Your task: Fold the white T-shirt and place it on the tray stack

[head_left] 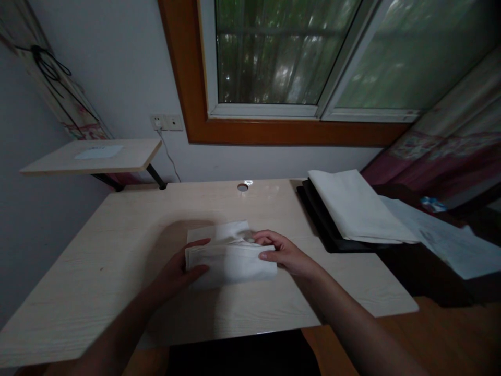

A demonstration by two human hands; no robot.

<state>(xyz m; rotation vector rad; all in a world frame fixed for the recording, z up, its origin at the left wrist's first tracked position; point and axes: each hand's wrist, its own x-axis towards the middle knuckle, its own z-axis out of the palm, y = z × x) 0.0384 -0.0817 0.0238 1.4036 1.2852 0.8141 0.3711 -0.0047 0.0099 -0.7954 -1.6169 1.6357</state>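
Note:
Between my hands, over the middle of the desk, is a folded white cloth (230, 266) with several layers showing along its upper edge. My left hand (183, 269) grips its left end, thumb on the near face and fingers behind. At the right end my right hand (284, 253) has its thumb on the front and its fingers curled at the upper edge, where the layers look bunched. Another flat white piece (219, 230) shows just behind the cloth; I cannot tell whether it is part of it.
The pale wooden desk (117, 250) has a cable hole (242, 187) near the back. On the right, a folded white sheet (352, 209) lies on black flat items (313, 219). A raised shelf (136, 154) holding a paper (99, 152) stands at back left. A window is ahead.

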